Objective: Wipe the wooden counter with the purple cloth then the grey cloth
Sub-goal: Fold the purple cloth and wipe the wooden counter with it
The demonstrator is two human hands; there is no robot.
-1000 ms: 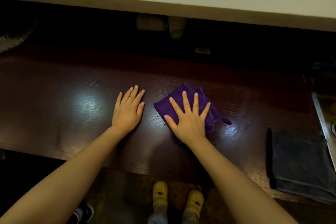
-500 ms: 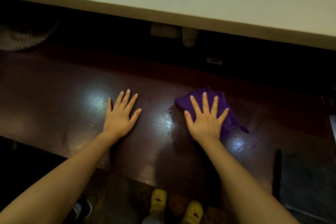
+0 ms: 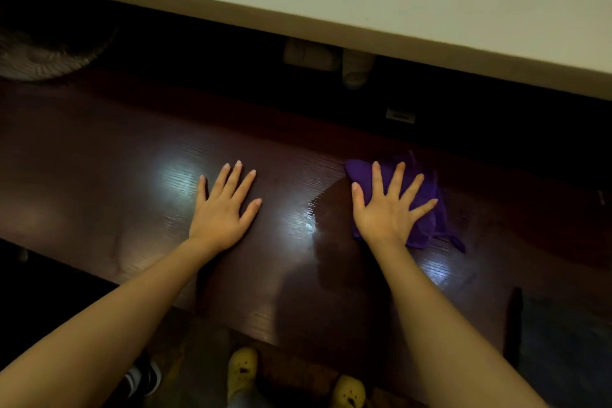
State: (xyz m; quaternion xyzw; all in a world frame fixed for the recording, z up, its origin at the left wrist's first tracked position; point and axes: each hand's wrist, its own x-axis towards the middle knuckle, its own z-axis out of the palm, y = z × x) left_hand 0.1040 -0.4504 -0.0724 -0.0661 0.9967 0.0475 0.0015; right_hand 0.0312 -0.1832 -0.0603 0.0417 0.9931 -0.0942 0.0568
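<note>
Both palms lie flat on the dark wooden table (image 3: 99, 182) — the left hand (image 3: 221, 213) bare with fingers spread, gripping nothing, the right hand (image 3: 385, 210) splayed and pressing down on the bunched purple cloth (image 3: 427, 209) — while the grey cloth (image 3: 563, 334) lies well apart at the right edge.

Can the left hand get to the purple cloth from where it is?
Probably yes. The left hand lies flat on the wooden counter, and only bare wood lies between it and the purple cloth under the right hand.
</note>
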